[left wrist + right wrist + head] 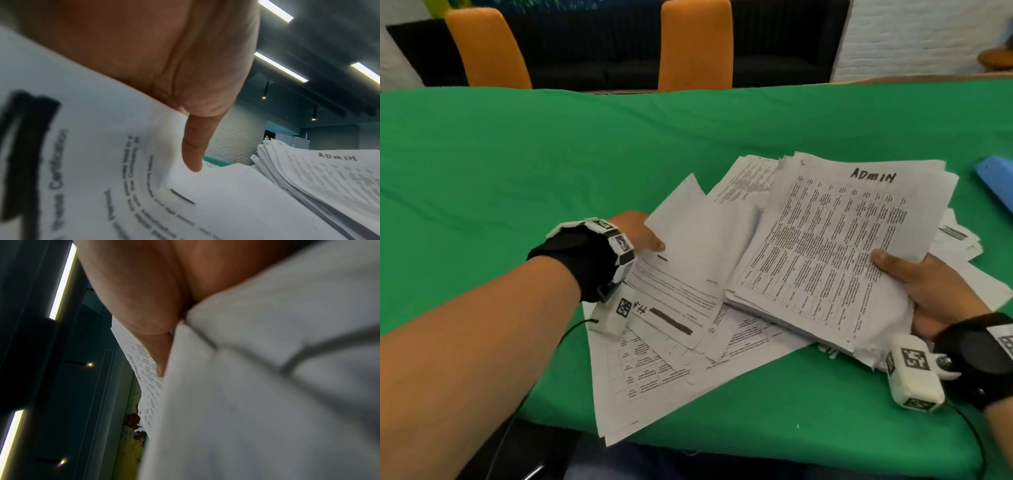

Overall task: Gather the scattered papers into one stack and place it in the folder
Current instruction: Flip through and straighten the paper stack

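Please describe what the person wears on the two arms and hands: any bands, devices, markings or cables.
Both forearms are bare, without sleeves. Each wrist carries a black strap with white panels printed with black square codes. A white camera block with the same codes hangs under the right wrist, and another under the left. A thin black cable runs from each.

White papers printed with black text columns, the top one hand-lettered "ADMIN" in black, lie on a green tablecloth. Right of the papers lies a blue folder; beyond them stand two orange chairs.

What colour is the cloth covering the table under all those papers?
Bright green. The table cloth shows best in the head view, spread beneath the scattered papers.
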`<state>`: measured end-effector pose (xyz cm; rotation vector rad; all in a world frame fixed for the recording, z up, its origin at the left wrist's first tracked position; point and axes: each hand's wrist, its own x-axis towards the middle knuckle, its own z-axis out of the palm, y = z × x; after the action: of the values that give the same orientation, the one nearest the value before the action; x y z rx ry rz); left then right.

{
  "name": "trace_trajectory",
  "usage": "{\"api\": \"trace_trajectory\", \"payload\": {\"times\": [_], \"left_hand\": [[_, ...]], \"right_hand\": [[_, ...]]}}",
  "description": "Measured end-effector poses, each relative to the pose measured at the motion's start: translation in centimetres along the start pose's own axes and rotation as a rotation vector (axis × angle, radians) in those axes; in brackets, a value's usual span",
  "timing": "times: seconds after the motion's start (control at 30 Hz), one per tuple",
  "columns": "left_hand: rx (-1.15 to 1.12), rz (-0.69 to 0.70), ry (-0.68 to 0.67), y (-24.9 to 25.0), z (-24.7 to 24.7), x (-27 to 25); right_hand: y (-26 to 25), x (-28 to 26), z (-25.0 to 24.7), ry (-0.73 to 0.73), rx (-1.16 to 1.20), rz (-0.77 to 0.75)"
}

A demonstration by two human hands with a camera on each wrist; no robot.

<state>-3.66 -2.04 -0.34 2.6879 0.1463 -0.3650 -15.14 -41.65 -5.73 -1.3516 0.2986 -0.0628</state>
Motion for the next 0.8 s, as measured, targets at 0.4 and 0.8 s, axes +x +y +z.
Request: {"api": "trace_trajectory", "payload": {"times": [0.4,0.8], "left_hand": [[0.451,-0.074,-0.019,-6.8,-8.4,-3.4],[0.540,0.059,-0.066,-8.7,-8.0,-8.8]], "right_hand": [[-0.5,-0.7,0.5,0.026,0.039,0.025],[-4.8,1.1,-5.0,-0.112,-0.104,-0.101]]}}
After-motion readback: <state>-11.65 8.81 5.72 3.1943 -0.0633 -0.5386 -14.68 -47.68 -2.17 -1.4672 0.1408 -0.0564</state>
